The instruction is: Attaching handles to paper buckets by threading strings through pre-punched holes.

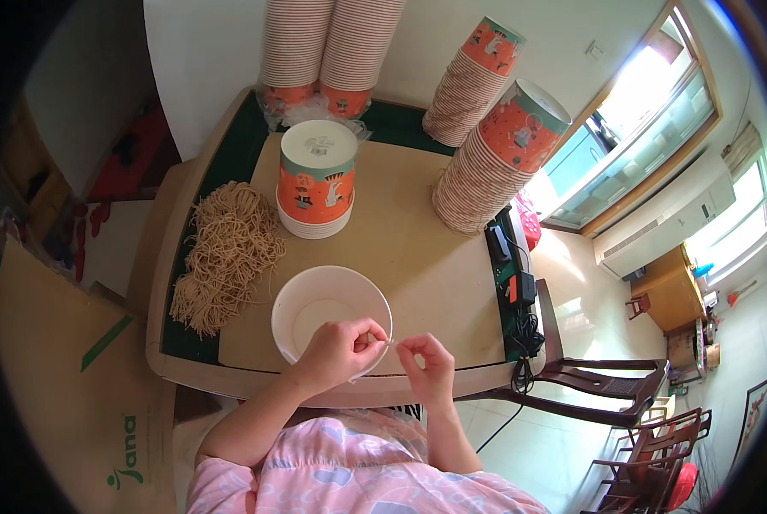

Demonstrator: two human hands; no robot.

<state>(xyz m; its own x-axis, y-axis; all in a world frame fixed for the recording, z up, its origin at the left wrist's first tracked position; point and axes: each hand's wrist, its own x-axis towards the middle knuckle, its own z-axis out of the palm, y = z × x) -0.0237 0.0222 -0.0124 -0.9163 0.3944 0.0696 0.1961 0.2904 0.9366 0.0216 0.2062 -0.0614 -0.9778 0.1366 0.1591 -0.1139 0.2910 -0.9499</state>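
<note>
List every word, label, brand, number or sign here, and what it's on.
Box: clear green lettering and a small green figure; I don't copy out printed names.
Upturned tub: grey print on its base, too small to read.
Pink top: letter-like pattern, too folded to read.
White tub: no print visible inside.

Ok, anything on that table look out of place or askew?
Mostly the black cable: untidily bunched at the right edge of the table, trailing over the side. The pile of beige strings looks loosely tangled. Nothing looks spilled.
</note>
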